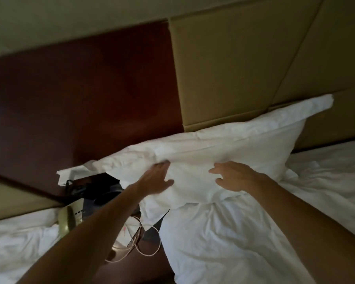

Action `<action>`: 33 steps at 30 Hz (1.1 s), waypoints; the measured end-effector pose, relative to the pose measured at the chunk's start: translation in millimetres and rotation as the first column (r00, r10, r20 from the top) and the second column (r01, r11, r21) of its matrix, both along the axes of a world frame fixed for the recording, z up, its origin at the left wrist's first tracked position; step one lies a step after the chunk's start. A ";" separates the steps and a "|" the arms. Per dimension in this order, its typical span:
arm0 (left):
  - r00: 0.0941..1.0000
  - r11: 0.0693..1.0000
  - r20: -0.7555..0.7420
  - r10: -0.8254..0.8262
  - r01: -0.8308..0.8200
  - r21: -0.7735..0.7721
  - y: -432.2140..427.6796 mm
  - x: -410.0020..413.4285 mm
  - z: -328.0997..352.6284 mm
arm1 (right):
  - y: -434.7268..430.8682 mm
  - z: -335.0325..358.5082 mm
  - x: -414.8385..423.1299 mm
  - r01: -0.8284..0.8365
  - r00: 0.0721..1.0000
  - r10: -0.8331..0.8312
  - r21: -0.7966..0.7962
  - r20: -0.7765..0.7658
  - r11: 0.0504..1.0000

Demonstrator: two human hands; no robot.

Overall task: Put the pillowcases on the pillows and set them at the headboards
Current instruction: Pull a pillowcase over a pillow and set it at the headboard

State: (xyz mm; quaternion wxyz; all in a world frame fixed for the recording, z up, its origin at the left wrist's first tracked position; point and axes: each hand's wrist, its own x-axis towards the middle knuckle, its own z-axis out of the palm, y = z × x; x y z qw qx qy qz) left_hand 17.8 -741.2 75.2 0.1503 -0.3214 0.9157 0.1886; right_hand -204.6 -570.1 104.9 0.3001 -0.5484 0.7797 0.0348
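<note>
White pillow (223, 144) in its case, up at the head of the bed (254, 232). Leaning back on the tan headboard (234, 68), long side down, one corner poking up at the far right. Left end sticking out past the bed, over the dark stand.

Left hand (158, 179) laid flat on the left part of the pillow, fingers straight and close together, tips at a fold. Not curled round anything.

Right hand (234, 177) over the middle of the pillow's front, fingers spread wide and a little bent, holding nothing. Cannot tell if touching the cloth or just above it.

On the stand between the beds: a pale phone (67, 220), looped cords (143, 240). Dark red wood panel (80, 99) behind. Second bed (19, 242) with crumpled white sheets at the far left.
</note>
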 end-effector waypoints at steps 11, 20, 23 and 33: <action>0.976 0.992 0.207 -0.068 0.043 0.123 -0.5 51.9 14.1 | -31.8 14.8 52.3 -0.001 0.999 0.005 0.134 -0.034 0.991; 0.983 0.999 0.182 -0.005 -0.002 0.038 -39.4 92.2 -11.5 | -77.0 -9.9 95.0 -0.112 0.993 0.117 0.207 -0.012 0.972; 0.987 0.997 0.152 -0.055 0.063 -0.043 -47.4 97.8 -17.2 | -83.4 -8.6 100.3 -0.133 0.987 0.143 0.127 -0.071 0.983; 0.963 0.990 0.233 -0.137 0.127 0.057 -32.4 76.2 13.4 | -72.1 19.4 97.6 -0.049 0.995 0.064 0.179 -0.082 0.983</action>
